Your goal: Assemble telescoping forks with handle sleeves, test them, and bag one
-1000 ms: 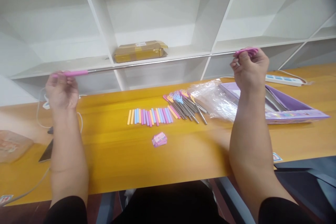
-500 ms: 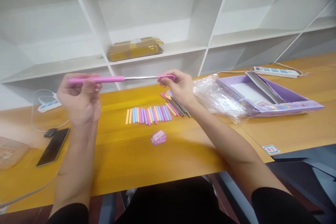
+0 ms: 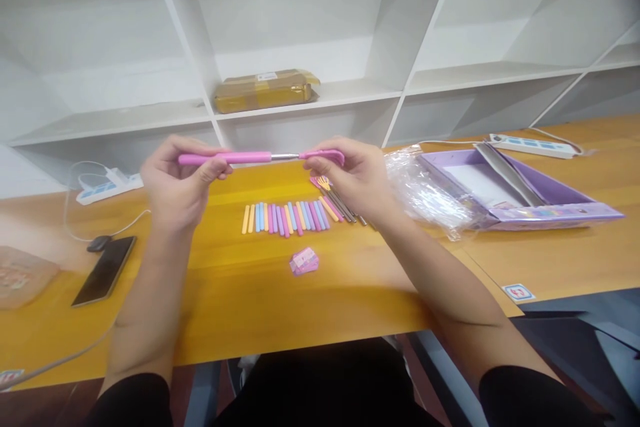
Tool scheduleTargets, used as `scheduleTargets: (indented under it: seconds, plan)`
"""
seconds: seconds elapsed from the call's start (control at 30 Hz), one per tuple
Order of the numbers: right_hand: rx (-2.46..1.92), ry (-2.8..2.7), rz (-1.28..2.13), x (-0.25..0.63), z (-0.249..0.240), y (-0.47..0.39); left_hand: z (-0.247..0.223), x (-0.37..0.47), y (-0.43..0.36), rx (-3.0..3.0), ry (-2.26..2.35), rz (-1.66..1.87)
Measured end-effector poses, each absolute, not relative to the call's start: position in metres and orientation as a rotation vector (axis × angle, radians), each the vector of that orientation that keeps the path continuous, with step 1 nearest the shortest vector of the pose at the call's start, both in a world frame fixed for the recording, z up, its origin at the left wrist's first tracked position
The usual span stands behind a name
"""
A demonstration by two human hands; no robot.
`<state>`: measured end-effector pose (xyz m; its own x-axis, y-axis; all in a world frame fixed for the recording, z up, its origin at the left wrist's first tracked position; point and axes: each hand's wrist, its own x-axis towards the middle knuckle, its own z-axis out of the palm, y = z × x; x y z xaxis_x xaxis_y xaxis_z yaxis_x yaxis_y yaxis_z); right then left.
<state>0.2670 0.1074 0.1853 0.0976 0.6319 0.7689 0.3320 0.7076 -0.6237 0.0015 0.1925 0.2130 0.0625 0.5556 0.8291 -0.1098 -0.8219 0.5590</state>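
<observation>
behind everything stands a white shelf unit (image 3: 350, 27) with a brown taped parcel (image 3: 265, 89) lying in one compartment. in front of it runs your yellow wooden table (image 3: 250, 300). on its right part lies an open purple box (image 3: 520, 187), with a crumpled clear plastic bag (image 3: 425, 190) touching its left side and a white power strip (image 3: 530, 142) beyond it. a dark phone (image 3: 104, 269) lies flat on the left part, with another power strip (image 3: 107, 185) beyond it by the shelf.

your left hand (image 3: 175, 187) is raised above the table, fingers curled round the pink handle of a telescopic pink fork (image 3: 260, 157), thumb on its near side. your right hand (image 3: 357, 177) pinches the pink head end of the same fork between thumb and fingers. the fork lies level between the two hands, only a short bit of silver rod showing between handle and head.

on the table below it lies a row of pastel handle sleeves (image 3: 285, 217), side by side and touching. just right of them is a bundle of metal forks (image 3: 340, 200), partly hidden by your right hand. nearer to you, apart from the row, sits a small pink packet (image 3: 304, 261).
</observation>
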Motion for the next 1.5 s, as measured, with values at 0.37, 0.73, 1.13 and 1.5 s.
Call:
scheduleTargets:
  seconds: [0.37,0.73,1.13,1.5]
  plan:
    - [-0.904,-1.732,-0.308,0.287,0.193,0.113,0.213,-0.005,0.180,2.879,0.626,1.548]
    - [-0.961,-1.896,-0.740,0.281,0.177,0.123,0.198,0.004,0.172,3.097,0.612,1.402]
    - [-1.022,-1.863,-1.040,0.279,0.184,0.120,0.199,0.004,0.188,3.191,0.590,1.484]
    - [-1.796,-1.318,-1.012,0.507,0.185,0.146,0.230,-0.135,0.283,2.896,1.156,1.874]
